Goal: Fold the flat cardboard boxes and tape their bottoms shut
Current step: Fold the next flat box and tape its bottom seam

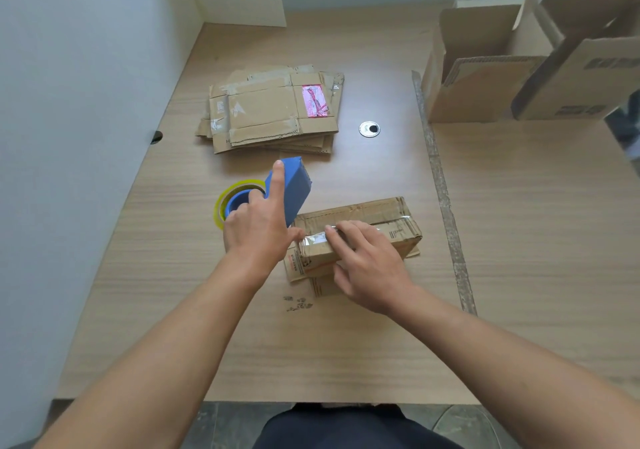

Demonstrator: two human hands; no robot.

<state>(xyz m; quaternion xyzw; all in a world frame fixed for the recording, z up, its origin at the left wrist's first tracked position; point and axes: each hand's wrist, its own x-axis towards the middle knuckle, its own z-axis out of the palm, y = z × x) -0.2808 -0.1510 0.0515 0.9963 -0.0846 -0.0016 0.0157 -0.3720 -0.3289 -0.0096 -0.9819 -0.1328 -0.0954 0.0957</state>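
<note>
The head view shows the taping step in progress on one small folded box [356,237], which sits bottom-up on the wooden table [519,240] directly in front of the person, right of centre. The left hand [258,230] is closed around the blue tape dispenser [292,190], with its index finger extended along the dispenser's upper face; the dispenser's cutter end rests at the box's left edge, and the yellow-rimmed tape roll [230,202] sits behind the hand. The right hand [372,268] lies on the box with fingers together and flattened, pressing a strip of clear tape [318,239] onto the seam; it pinches nothing. The box's long axis runs left to right, rising slightly toward the far right, and the tape strip follows that axis along the closed flaps. Judged from this posture, the strip is laid and the next move calls for severing the tape at the left edge, which requires the dispenser blade to be tilted against the tape while the right hand keeps the strip anchored. A stack of flat boxes [273,112] lies farther back on the table, well apart from the work, and indicates that further units remain. Larger assembled boxes [502,67] stand open at the far right.
</note>
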